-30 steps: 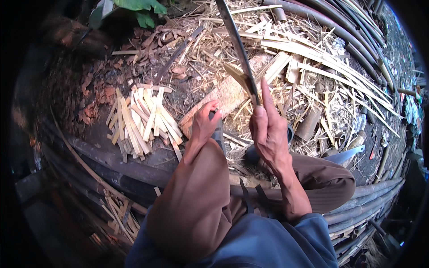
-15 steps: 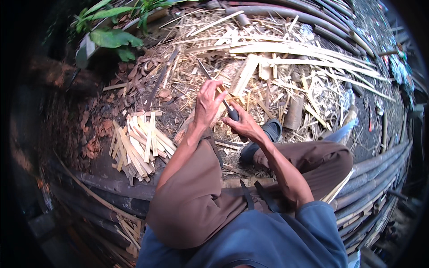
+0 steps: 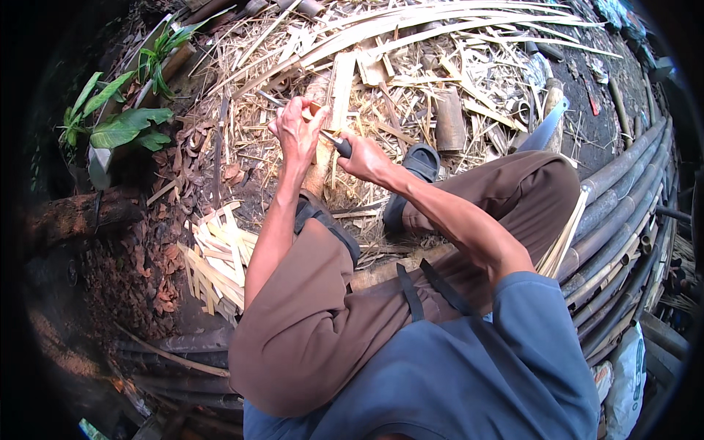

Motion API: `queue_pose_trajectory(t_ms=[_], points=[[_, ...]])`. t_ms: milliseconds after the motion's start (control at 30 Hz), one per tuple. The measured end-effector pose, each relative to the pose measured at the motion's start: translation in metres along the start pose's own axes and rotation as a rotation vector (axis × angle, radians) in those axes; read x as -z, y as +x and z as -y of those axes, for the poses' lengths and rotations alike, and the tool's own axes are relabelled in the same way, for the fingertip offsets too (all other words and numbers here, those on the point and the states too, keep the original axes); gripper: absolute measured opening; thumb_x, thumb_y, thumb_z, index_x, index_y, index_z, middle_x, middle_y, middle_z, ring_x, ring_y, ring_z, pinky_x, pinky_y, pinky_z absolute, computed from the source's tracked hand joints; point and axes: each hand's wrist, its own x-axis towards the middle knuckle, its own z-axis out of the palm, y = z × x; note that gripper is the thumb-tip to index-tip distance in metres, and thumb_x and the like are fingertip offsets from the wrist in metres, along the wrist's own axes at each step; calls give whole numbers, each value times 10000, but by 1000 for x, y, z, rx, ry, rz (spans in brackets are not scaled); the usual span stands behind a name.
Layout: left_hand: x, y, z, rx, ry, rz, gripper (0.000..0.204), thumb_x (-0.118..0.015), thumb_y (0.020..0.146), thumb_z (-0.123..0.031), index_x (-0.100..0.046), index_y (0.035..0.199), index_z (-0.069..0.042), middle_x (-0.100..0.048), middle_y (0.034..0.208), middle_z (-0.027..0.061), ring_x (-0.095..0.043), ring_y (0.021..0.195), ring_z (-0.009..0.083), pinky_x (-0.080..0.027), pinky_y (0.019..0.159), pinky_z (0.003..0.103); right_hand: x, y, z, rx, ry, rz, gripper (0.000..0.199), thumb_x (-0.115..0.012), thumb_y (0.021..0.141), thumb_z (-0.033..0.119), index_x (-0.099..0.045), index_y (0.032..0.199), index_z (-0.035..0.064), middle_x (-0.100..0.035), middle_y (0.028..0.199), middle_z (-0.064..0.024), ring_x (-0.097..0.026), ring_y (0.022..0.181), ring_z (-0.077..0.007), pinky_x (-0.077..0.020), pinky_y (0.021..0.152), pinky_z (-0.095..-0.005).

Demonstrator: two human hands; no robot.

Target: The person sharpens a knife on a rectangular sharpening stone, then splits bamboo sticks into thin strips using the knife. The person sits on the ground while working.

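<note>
My right hand (image 3: 365, 157) is closed round the dark handle of a long knife (image 3: 342, 147). Its blade runs up and to the left, passing behind my left hand (image 3: 295, 136), with the far end showing beyond my fingers. My left hand is closed, pinching a short brown strip of bamboo (image 3: 315, 108) against the blade; the fingers partly hide it. Below the hands lies a piece of wood (image 3: 317, 174) between my sandalled feet. A pile of pale split strips (image 3: 220, 253) rests left of my left knee.
Long pale bamboo splits (image 3: 440, 16) lie across the shavings ahead. A saw with a bluish blade (image 3: 544, 132) sits beyond my right knee, near a short bamboo section (image 3: 449, 121). Bamboo poles (image 3: 616, 209) are stacked at the right. Green leaves (image 3: 130, 126) stand at the far left.
The view has shifted, so the ground appears further up and left. The knife lies at a flatter slant, pointing more to the left. Both hands keep their holds.
</note>
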Motion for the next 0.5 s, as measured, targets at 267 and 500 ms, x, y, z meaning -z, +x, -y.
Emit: queue_pose_trajectory(t_ms=[267,500], points=[[18,-3,1,30,-52,1,379,-784,840,-355,-682,1099,-98,-611,833,57,-596,850,231,-447,833,416,-12,5,-3,-105,167,213,308,-593,850,88,-635,1145,11,-656,782,-132,-624,706,-233,-503,663,-394],[13,-6,-9,106,-224,91,389,-769,876,-374,-661,1032,-34,-579,780,58,-579,723,180,-471,659,363,-41,17,-43,154,27,-57,280,-671,815,193,-626,1046,40,-664,725,-178,-678,676,-336,-541,639,-444]])
